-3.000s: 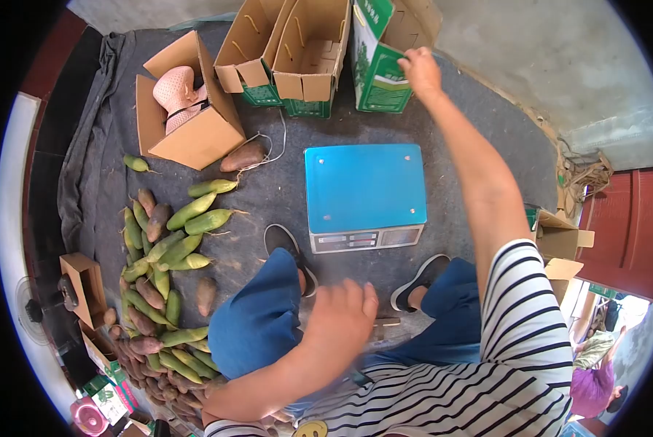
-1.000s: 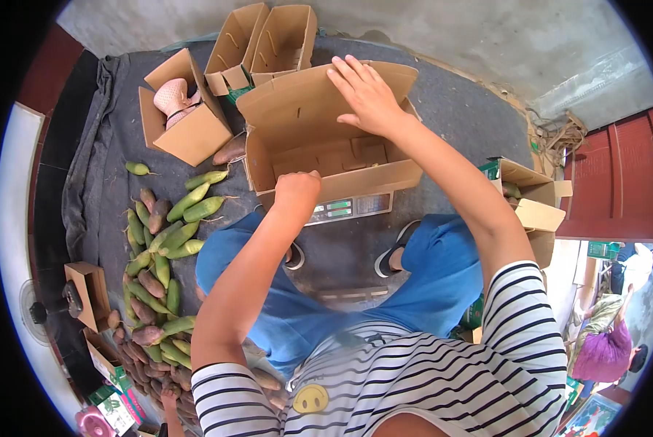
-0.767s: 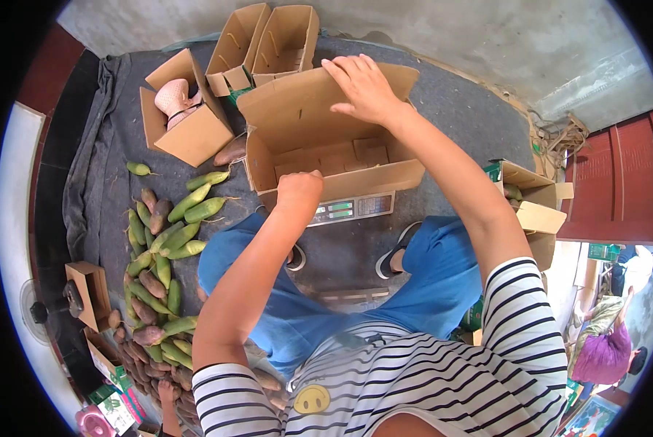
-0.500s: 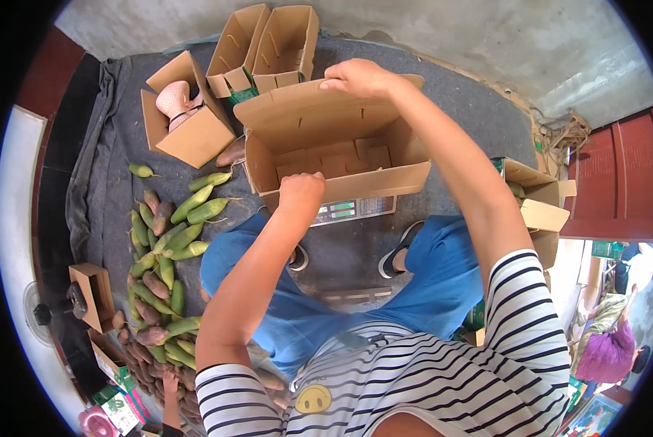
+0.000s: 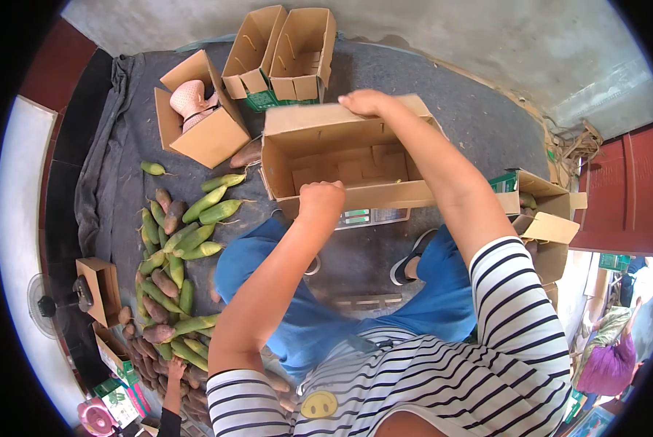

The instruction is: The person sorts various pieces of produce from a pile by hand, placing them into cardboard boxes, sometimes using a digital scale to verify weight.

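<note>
Brown cardboard flap [image 5: 305,118] of an oblong box [image 5: 392,195] meets the right hand [image 5: 365,103].

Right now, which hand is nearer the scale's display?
Left. Left hand is at the near edge of the box, close to the display; right hand is at its far flap.

I note one camera, head-worn, facing forward and steeply down. Its field is very wide, bowing straight edges and blacking out the frame's corners. Nearest the lens is the striped shirt [image 5: 428,368], bottom centre; the open carton [image 5: 388,195] sits farther out at upper centre, dark floor cloth [image 5: 490,120] around it; the grey wall [image 5: 472,44] spans the top edge beyond.
</note>
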Demonstrator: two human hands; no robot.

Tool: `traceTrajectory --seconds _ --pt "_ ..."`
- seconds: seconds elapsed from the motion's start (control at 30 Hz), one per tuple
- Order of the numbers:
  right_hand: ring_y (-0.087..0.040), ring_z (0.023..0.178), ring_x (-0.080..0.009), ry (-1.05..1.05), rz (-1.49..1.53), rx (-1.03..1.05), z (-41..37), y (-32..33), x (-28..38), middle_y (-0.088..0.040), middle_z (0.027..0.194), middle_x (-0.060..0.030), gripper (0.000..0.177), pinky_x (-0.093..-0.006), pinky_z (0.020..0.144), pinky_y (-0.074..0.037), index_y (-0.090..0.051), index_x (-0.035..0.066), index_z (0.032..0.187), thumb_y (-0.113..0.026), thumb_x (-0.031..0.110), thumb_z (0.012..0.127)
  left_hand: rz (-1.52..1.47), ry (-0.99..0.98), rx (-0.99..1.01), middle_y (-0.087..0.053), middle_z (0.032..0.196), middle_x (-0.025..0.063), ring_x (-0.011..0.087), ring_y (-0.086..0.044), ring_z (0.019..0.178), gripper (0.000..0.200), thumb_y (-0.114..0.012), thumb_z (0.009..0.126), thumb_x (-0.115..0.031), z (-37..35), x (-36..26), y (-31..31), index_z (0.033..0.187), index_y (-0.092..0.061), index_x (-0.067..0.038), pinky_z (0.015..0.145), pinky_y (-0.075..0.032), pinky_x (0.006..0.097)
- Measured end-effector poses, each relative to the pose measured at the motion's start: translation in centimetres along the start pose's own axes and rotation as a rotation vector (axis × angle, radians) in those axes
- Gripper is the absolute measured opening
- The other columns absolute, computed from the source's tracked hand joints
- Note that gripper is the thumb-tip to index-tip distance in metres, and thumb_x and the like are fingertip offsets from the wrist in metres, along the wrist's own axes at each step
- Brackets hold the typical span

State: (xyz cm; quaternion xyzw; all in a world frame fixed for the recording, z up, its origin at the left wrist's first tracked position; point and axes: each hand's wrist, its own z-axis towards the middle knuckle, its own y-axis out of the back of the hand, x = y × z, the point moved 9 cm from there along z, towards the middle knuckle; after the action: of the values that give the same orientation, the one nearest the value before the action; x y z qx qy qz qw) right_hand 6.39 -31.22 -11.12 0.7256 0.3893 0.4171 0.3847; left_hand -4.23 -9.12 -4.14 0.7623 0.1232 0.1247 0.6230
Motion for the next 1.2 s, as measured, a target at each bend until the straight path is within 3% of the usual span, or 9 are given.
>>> traceTrajectory --seconds 0.13,0.4,0.5,0.57,0.6,0.63,0.8,1.07,1.2 --pt "-0.051 0.118 -0.035 -0.175 0.082 -0.017 -1.1 0.9 0.0 -0.057 0.124 -0.0174 0.052 -0.0466 0.101 -0.038 -0.066 0.005 0.11 -0.033 0.042 0.096 0.005 0.024 -0.043 -0.066 0.08 0.0097 0.025 -0.068 0.077 0.013 -0.062 0.077 -0.009 0.2 0.6 -0.1 0.09 -0.059 -0.007 0.066 -0.053 0.037" --pt "-0.051 0.119 -0.0308 0.191 -0.127 -0.811 -7.6 9.8 4.2 -0.058 0.123 -0.0125 0.032 -0.0423 0.099 -0.041 -0.062 0.009 0.116 -0.051 0.026 0.091 0.055 0.014 -0.116 -0.065 0.079 0.0077 0.0234 -0.067 0.076 0.016 -0.064 0.076 -0.01 0.0 0.5 0.6 0.09 -0.058 -0.007 0.065 -0.052 0.0352" --pt "-0.054 0.115 -0.0303 0.373 0.192 -0.815 -15.9 16.6 9.2 -0.057 0.124 -0.014 0.03 -0.0393 0.098 -0.043 -0.061 0.005 0.116 -0.058 0.018 0.09 0.031 0.03 -0.138 -0.065 0.081 0.0076 0.0231 -0.066 0.078 0.023 -0.064 0.076 -0.01 -0.1 0.5 0.7 0.098 -0.057 -0.006 0.067 -0.051 0.035" --pt "-0.058 0.105 -0.0213 0.598 0.199 -0.965 -24.8 22.2 14.4 -0.062 0.114 -0.0112 0.03 -0.0336 0.086 -0.047 -0.061 0.004 0.115 -0.058 0.02 0.091 0.036 0.026 -0.129 -0.065 0.084 0.0077 0.023 -0.066 0.08 0.031 -0.065 0.075 -0.01 -0.2 0.6 1.1 0.105 -0.056 -0.006 0.068 -0.05 0.0349" --pt "-0.059 0.09 -0.0184 0.649 0.236 -1.071 -29.8 24.3 16.4 -0.063 0.105 -0.0086 0.02 -0.0309 0.077 -0.048 -0.063 0.005 0.106 -0.058 0.017 0.091 0.043 0.032 -0.133 -0.064 0.086 0.0078 0.023 -0.066 0.081 0.034 -0.065 0.075 -0.01 -0.2 0.8 1.2 0.107 -0.055 -0.006 0.068 -0.05 0.0354" --pt "-0.059 0.09 -0.0162 0.562 0.355 -0.993 -33.0 24.8 16.9 -0.064 0.103 -0.0079 0.019 -0.0284 0.077 -0.047 -0.065 0.005 0.105 -0.056 0.016 0.092 0.052 0.033 -0.135 -0.064 0.088 0.0079 0.0231 -0.065 0.082 0.037 -0.065 0.075 -0.01 -0.2 0.7 1.3 0.11 -0.054 -0.006 0.068 -0.049 0.0359" --pt "-0.059 0.088 -0.0162 0.725 0.454 -1.046 -44.8 28.4 18.0 -0.064 0.102 -0.0077 0.02 -0.0283 0.075 -0.046 -0.064 0.005 0.105 -0.056 0.017 0.092 0.053 0.025 -0.156 -0.062 0.092 0.0085 0.0246 -0.065 0.085 0.04 -0.065 0.075 -0.009 -0.3 0.1 1.5 0.114 -0.052 -0.007 0.071 -0.049 0.0394" --pt "-0.059 0.086 -0.0163 0.854 0.543 -1.289 -58.4 31.9 13.7 -0.063 0.099 -0.0074 0.021 -0.0281 0.072 -0.046 -0.063 0.005 0.105 -0.057 0.019 0.092 -0.05 0.04 -0.272 -0.06 0.091 0.0088 0.026 -0.062 0.086 0.034 -0.062 0.075 -0.009 -0.6 -0.1 2.4 0.108 -0.053 -0.009 0.076 -0.048 0.0424" --pt "-0.06 0.084 -0.0163 0.857 0.597 -1.387 -63.6 31.4 10.5 -0.063 0.098 -0.0072 0.022 -0.028 0.07 -0.046 -0.062 0.004 0.105 -0.057 0.021 0.091 0.096 0.085 -0.331 -0.059 0.092 0.0114 0.0281 -0.059 0.087 0.033 -0.057 0.081 -0.017 -0.1 -0.9 0.4 0.112 -0.055 -0.008 0.077 -0.044 0.0523"
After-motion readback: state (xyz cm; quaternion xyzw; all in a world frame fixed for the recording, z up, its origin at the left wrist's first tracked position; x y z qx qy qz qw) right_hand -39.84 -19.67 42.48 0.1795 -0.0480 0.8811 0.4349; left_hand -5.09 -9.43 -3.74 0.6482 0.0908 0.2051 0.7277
